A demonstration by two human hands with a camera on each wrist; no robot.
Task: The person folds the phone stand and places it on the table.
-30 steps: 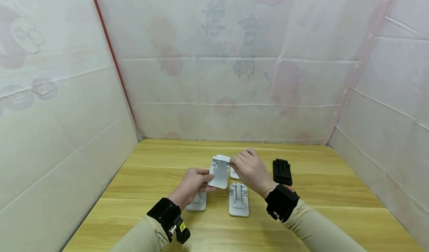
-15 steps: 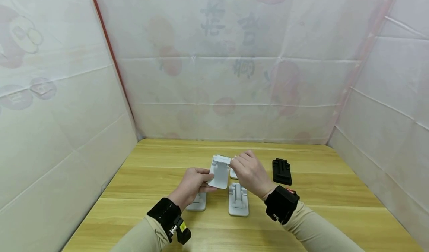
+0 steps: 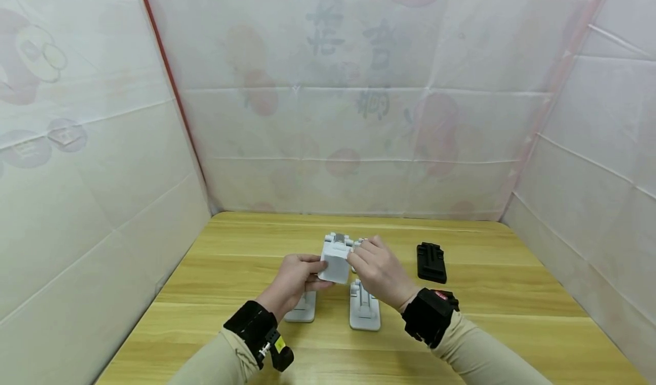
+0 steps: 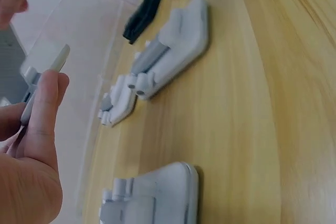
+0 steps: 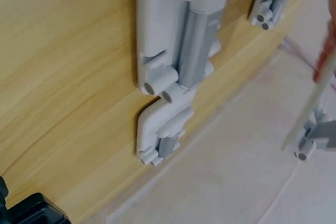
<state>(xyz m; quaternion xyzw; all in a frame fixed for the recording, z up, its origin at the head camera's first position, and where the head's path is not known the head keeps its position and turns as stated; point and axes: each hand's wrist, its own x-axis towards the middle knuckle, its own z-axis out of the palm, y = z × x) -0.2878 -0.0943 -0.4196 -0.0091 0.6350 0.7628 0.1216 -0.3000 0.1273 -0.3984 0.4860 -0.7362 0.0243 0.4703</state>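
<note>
A white folding phone stand (image 3: 335,265) is held above the table, its flat panel facing me and a grey hinge arm showing at the top. My left hand (image 3: 294,279) grips its left side, thumb in front and fingers behind. At the upper right edge, my right hand (image 3: 380,274) pinches the stand with curled fingers. The left wrist view shows the held stand (image 4: 50,59) edge-on beside the left thumb. Beneath the hands lie more white stands: one (image 3: 302,311) partly under the left hand, one (image 3: 365,314) in the middle, and one behind, mostly hidden by the right hand.
A black phone stand (image 3: 431,262) lies on the wooden table (image 3: 492,328) right of the hands. The left wrist view shows two dark stands, the nearer one (image 4: 142,18) beyond the white ones. Pale sheet walls (image 3: 359,117) enclose the table at the back and sides.
The held stand's upper part has swung down toward me, and its grey hinge arm now shows at the top. My right hand has shifted slightly down and left; the left hand stays nearly still.
</note>
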